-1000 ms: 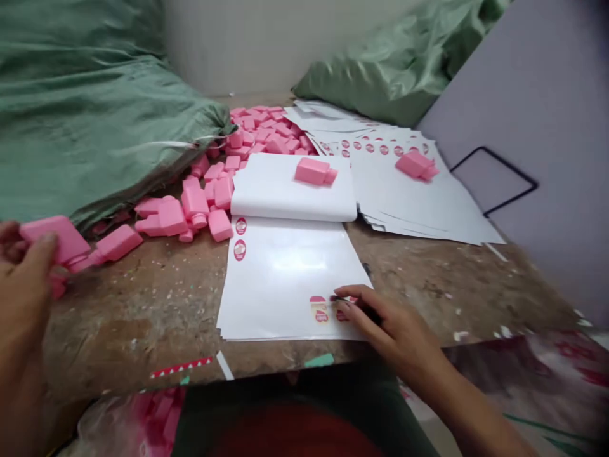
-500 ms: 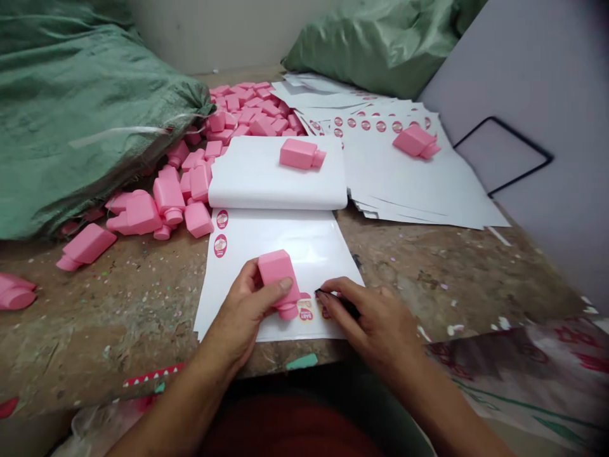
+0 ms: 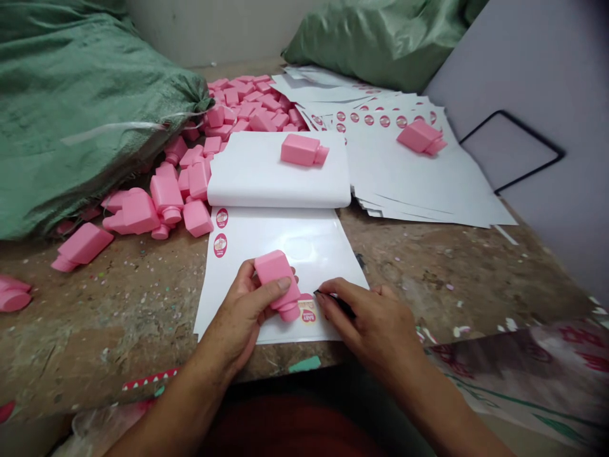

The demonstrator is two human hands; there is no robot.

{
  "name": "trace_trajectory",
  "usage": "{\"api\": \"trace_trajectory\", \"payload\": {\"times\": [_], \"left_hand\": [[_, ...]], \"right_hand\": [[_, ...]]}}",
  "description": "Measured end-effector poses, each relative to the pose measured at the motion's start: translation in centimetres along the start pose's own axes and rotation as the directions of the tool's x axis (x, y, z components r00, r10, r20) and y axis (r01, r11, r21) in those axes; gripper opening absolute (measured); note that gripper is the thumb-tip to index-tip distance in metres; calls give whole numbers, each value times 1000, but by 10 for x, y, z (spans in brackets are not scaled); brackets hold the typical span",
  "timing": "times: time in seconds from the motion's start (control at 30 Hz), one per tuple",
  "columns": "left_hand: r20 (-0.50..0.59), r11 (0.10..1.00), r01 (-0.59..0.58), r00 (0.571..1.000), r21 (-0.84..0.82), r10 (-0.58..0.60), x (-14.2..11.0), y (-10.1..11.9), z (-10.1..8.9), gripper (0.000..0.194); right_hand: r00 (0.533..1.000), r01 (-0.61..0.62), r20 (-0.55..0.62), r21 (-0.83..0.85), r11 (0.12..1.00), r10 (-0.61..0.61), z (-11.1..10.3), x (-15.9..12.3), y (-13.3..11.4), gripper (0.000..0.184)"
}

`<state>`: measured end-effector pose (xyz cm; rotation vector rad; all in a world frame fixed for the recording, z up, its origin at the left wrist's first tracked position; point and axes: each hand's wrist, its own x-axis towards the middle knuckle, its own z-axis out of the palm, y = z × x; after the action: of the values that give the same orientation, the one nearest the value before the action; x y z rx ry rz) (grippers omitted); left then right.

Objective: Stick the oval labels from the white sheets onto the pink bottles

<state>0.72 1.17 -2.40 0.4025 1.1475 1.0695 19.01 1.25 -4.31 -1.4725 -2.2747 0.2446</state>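
Observation:
My left hand [image 3: 252, 304] is closed round a pink plastic bottle [image 3: 276, 279], its thumb across the flat side and the neck pointing down toward me. My right hand [image 3: 366, 317] pinches a slim black pointed tool [image 3: 343, 306]; most of it is hidden by the fingers. The tool's tip is just above a red and yellow oval sticker [image 3: 307, 310] on the white sticker sheet [image 3: 238, 279], right of the bottle's neck. Two more stickers [image 3: 220, 245] show at the sheet's upper left. A second pink bottle [image 3: 303, 150] lies on the sheet's folded-back part.
A heap of pink bottles [image 3: 252, 105] spreads at the back left beside a green sack [image 3: 85, 120]. Stacked sticker sheets [image 3: 419, 184] lie at the right with a pink bottle [image 3: 421, 137] on top. Another green sack [image 3: 366, 44] is behind. The worn wooden table [image 3: 95, 317] ends near me.
My left hand has tilted the bottle slightly, its neck moving a little right. More of the sticker's upper part shows beside it. The view has shifted slightly. Both hands keep their hold.

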Motion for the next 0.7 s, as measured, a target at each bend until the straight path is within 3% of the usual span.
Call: {"api": "trace_trajectory", "payload": {"times": [0.2, 0.27, 0.4, 0.47, 0.53, 0.6, 0.7], "left_hand": [[-10, 996, 21, 1000, -84, -22, 2, 3, -2, 39], [-17, 988, 37, 999, -152, -40, 3, 5, -3, 35], [-16, 966, 41, 999, -255, -47, 5, 6, -6, 28], [-15, 967, 32, 999, -252, -37, 6, 6, -7, 28], [-16, 974, 24, 999, -224, -28, 6, 6, -7, 30], [-10, 982, 9, 1000, -190, -11, 5, 5, -6, 33], [28, 991, -32, 999, -133, 36, -2, 4, -4, 36]], "right_hand": [[986, -121, 131, 170, 978, 99, -1, 3, 8, 23], [986, -137, 117, 157, 978, 119, 0, 1, 9, 26], [991, -23, 133, 84, 996, 12, -5, -17, -1, 34], [981, 6, 191, 182, 983, -42, -13, -29, -9, 38], [975, 10, 201, 392, 920, -96, -26, -36, -16, 41], [979, -22, 175, 599, 800, -104, -40, -34, -20, 34], [991, -132, 114, 708, 694, 71, -54, -19, -23, 8]]}}
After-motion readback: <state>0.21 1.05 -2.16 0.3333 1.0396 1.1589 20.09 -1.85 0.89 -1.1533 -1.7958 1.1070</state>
